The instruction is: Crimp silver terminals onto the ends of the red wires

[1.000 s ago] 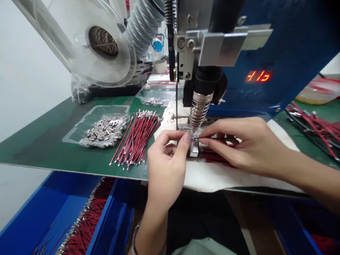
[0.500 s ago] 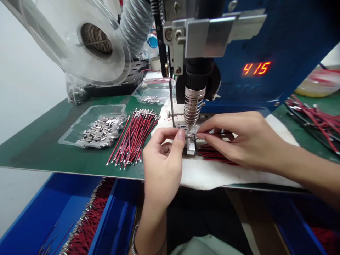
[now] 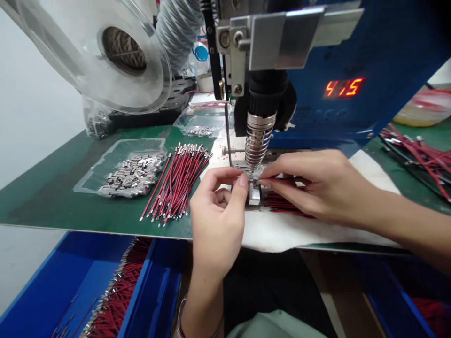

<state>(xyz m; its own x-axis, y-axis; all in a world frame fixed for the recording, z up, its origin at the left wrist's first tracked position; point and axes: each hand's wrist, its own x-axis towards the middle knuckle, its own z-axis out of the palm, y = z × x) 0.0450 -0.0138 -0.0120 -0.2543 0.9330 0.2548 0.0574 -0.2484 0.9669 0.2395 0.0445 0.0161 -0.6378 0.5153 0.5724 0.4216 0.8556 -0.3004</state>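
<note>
**Both hands pinched at the clamp under the iron tip**

The small metal clamp (image 3: 254,193) sits on the white pad (image 3: 282,232) directly below the spring-wrapped iron tip (image 3: 258,143) - the hands bring the work to it, probably because the tip is fixed to the blue machine (image 3: 387,56).

The right hand (image 3: 317,188) comes in from the right, thumb and forefinger closed on a thin red wire (image 3: 282,177). The wire's end is at the clamp, just under the tip. The grip is low and flat, likely to keep the wire level and steady.

The left hand (image 3: 216,211) comes up from below with thumb and forefinger pinched together, touching the clamp's left side. What is between them is too small to tell. The other fingers are curled in, clear of the hot tip.

More red wires (image 3: 282,204) lie on the pad under the right hand, close for easy picking.

- Left of the pad, on the green mat (image 3: 52,188): a fanned wire bundle (image 3: 179,180) with metal ends pointing away, and beside it a clear tray of metal sleeves (image 3: 130,171) - both within the left hand's reach.
- Back left, a clear reel (image 3: 102,51) and a grey hose (image 3: 179,28) above the tip.
- The red display (image 3: 343,88) reads 415.
- Another wire pile (image 3: 419,157) lies far right, well apart.
- Below the table edge, a blue bin (image 3: 70,272) holds wires with metal ends.
</note>
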